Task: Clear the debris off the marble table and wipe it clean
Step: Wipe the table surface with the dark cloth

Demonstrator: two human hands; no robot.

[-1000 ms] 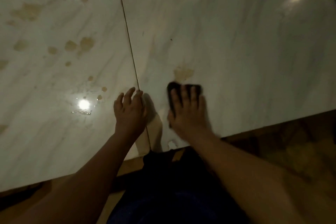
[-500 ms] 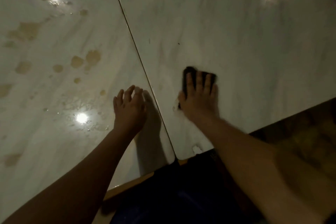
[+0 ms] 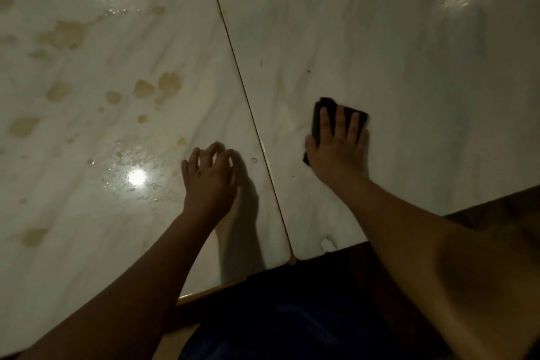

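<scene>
The right hand (image 3: 336,152) lies flat, fingers straight, pressing the dark cloth (image 3: 316,122) on the marble table (image 3: 409,81); the left hand (image 3: 209,178) (fingers loosely curled, holding nothing) rests nearby.

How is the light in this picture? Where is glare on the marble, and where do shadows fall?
Head view: dim overall; glare spots shine on the marble table beside the left hand, at top left and at top right; the left hand throws a soft shadow toward the seam; the dark cloth under the right hand shows no detail.
</scene>
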